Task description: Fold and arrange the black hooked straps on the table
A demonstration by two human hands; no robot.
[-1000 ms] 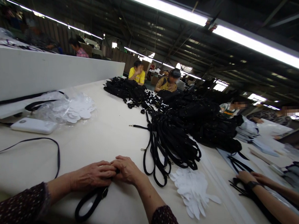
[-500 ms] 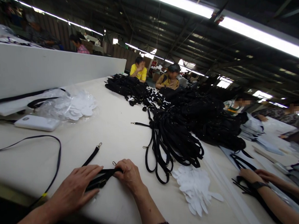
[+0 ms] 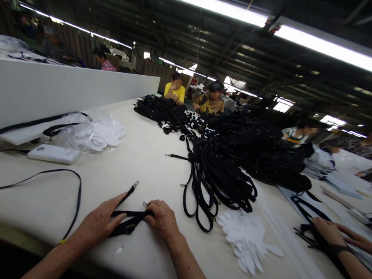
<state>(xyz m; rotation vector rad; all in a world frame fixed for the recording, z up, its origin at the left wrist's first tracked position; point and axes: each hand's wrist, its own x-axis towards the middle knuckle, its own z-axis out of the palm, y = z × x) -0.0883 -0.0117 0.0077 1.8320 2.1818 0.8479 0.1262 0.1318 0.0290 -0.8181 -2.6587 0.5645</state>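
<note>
A folded black strap (image 3: 128, 222) with small metal clips lies flat on the cream table (image 3: 137, 158) in front of me. My left hand (image 3: 98, 222) rests on its left part with the fingers stretched out flat. Curled fingers of my right hand (image 3: 161, 218) pinch the strap's right end near a clip. One strap end with a clip (image 3: 135, 185) sticks out beyond my left fingers.
A big heap of black straps (image 3: 218, 171) lies to the right, with white cut-out pieces (image 3: 246, 239) before it. At left are a white power bank (image 3: 52, 153), a thin black cord (image 3: 52, 174) and a bag of white pieces (image 3: 93, 133). A co-worker's hands (image 3: 328, 232) handle straps at right; other people sit beyond.
My hands, clasped together over the strap a second ago, have drawn apart; the strap now lies stretched between them with its clip ends showing. The view shifted slightly.
</note>
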